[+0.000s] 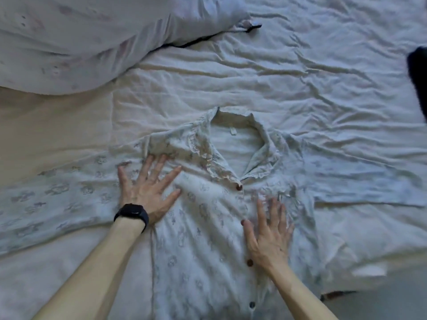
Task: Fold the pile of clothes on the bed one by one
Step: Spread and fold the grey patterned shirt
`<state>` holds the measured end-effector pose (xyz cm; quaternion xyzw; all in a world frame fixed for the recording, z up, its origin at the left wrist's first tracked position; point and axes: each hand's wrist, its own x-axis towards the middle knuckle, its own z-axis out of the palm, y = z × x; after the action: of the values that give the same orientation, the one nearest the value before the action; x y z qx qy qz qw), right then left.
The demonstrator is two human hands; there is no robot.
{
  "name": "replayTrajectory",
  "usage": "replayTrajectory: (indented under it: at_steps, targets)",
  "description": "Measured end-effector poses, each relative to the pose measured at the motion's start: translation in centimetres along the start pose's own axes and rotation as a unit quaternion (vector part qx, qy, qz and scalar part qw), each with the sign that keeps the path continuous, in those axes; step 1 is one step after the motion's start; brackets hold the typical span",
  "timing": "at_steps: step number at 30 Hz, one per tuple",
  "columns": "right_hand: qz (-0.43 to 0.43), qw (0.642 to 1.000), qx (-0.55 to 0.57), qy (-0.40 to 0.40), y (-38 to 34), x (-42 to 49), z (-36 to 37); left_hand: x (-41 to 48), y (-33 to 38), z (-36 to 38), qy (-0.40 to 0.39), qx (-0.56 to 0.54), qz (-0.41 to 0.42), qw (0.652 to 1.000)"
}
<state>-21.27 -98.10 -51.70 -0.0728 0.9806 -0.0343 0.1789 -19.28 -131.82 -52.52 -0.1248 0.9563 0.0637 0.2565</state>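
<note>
Flat left hand [147,191], right hand [269,241] — shirt [205,229]

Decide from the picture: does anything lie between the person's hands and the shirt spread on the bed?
Nothing visible does. The left hand and right hand both rest with spread fingers directly on the shirt, one either side of its buttoned front.

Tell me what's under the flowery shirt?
The shirt lies spread on a wrinkled white bed sheet, which shows around it. Anything directly beneath is hidden by the shirt, with the left hand and right hand pressed flat on top.
</note>
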Motion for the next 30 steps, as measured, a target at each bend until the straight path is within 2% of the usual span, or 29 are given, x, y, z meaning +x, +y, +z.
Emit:
replayTrajectory:
  at_steps: [3, 4, 6, 8, 9, 12, 15, 18, 22, 26, 28, 30]
  targets:
    - [0.024, 1.0, 0.002, 0.012, 2.9, -0.3, -1.5, -1.7, 3.4, 0.0, 0.066, -0.065, -0.032, 0.995]
    - [0.028, 0.999, 0.004, 0.017, 3.6, -0.4, -1.7, -2.5, 5.1, 0.0, 0.085, -0.064, -0.009, 0.994]
    - [0.025, 1.0, 0.008, 0.013, 5.2, -0.9, -1.6, -4.3, 9.0, 0.7, 0.091, -0.04, 0.095, 0.99]
    - [0.026, 1.0, -0.002, -0.009, 7.3, -1.7, -0.9, -6.4, 12.3, 2.5, 0.035, 0.02, 0.17, 0.985]
    - [0.04, 0.999, -0.012, -0.029, 8.7, -2.1, -0.5, -7.1, 13.1, 3.4, -0.001, 0.039, 0.169, 0.985]
    - [0.098, 0.99, -0.014, -0.101, 13.2, -3.3, 0.1, -8.2, 13.0, 5.3, -0.072, 0.046, 0.074, 0.994]
    - [0.045, 0.991, 0.009, -0.129, 16.2, -3.8, -0.7, -8.1, 13.3, 4.5, -0.107, 0.082, 0.057, 0.989]
    - [-0.006, 0.991, 0.056, -0.122, 18.5, -4.2, -2.5, -9.0, 16.0, 2.7, -0.107, 0.078, 0.028, 0.991]
    - [-0.02, 0.987, 0.115, -0.115, 22.2, -4.8, -5.6, -10.2, 23.3, 0.0, -0.093, 0.024, -0.027, 0.995]
    - [-0.026, 0.987, 0.132, -0.093, 28.4, -2.2, -9.1, -8.5, 33.8, -3.6, -0.067, 0.0, 0.031, 0.997]
    - [0.008, 0.984, 0.163, -0.072, 31.9, 0.4, -10.8, -6.5, 39.0, -5.3, -0.047, -0.01, 0.066, 0.997]
    - [0.082, 0.97, 0.226, -0.039, 35.4, 3.4, -12.5, -3.9, 43.9, -6.6, -0.022, -0.016, 0.095, 0.995]
